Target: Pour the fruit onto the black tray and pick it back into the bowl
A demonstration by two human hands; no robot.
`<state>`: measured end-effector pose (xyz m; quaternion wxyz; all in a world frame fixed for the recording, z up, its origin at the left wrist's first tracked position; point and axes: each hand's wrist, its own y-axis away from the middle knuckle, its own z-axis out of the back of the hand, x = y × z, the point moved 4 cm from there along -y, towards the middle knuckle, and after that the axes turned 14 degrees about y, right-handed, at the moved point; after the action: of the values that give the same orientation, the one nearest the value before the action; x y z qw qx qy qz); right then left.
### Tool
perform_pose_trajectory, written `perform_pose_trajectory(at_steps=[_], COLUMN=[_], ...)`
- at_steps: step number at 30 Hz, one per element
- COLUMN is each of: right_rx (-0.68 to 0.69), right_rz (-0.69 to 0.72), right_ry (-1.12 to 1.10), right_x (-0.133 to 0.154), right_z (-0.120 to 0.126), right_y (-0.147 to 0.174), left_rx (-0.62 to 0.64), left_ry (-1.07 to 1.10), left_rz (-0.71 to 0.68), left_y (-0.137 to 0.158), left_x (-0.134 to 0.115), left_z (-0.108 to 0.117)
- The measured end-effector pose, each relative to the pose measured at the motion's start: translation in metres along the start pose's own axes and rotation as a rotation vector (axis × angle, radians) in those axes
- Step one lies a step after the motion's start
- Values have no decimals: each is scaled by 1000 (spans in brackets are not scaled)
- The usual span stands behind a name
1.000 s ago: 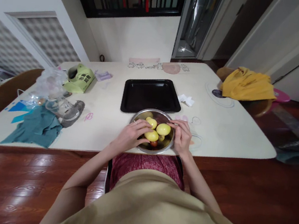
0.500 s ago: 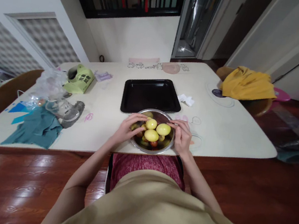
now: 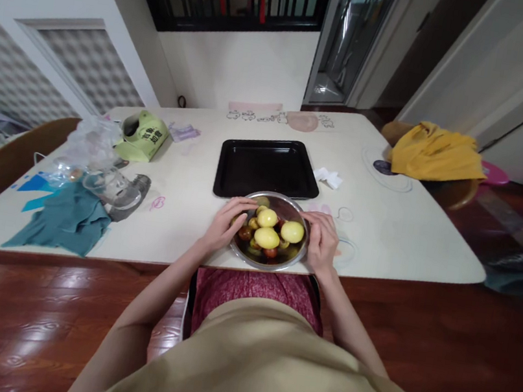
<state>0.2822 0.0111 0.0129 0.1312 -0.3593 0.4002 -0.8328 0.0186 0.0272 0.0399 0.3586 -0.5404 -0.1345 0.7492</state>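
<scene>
A round metal bowl [image 3: 265,265] stands at the table's near edge, close to my body. Inside, three large yellow fruits, perhaps lemons, lie on top of several smaller reddish-brown and greenish round fruits. One yellow fruit [image 3: 292,232] rests by the bowl's right wall; another yellow fruit [image 3: 266,238] is near the middle. My left hand [image 3: 226,225] grips the left side of the rim, its fingers curving over the edge. On the opposite side my right hand [image 3: 322,239] holds the rim with bent fingers. Just beyond the bowl is a black rectangular baking tray [image 3: 266,167].
A crumpled white tissue [image 3: 328,178] lies right of the tray. On the table's left are a teal cloth [image 3: 64,219], a clear plastic container [image 3: 117,191], plastic bags [image 3: 93,141] and a green bag [image 3: 143,136]. A yellow cloth [image 3: 437,153] hangs over a chair at right.
The rightmost yellow fruit has shifted slightly toward the bowl's right wall. My left fingers have drawn back a little from over the fruit. The camera view has moved slightly.
</scene>
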Motion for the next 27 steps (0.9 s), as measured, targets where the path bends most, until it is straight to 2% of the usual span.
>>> perform_pose_trajectory(at_steps=[9, 13, 16, 21, 24, 27], right_rx=[1, 6, 102, 337, 374, 377], right_rz=[9, 35, 98, 214, 248, 243], right_ry=[24, 30, 92, 327, 369, 344], right_x=[-1, 5, 16, 27, 27, 24], right_z=[-1, 6, 18, 25, 20, 14], right_y=[-1, -2, -5, -9, -10, -11], left_rx=[3, 0, 16, 202, 319, 387], left_ry=[10, 16, 13, -46, -107, -167], left_rz=[4, -2, -11, -143, -211, -212], left_y=[0, 1, 2, 2, 2, 1], left_x=[1, 2, 3, 0, -2, 0], left_z=[-1, -1, -1, -3, -4, -4])
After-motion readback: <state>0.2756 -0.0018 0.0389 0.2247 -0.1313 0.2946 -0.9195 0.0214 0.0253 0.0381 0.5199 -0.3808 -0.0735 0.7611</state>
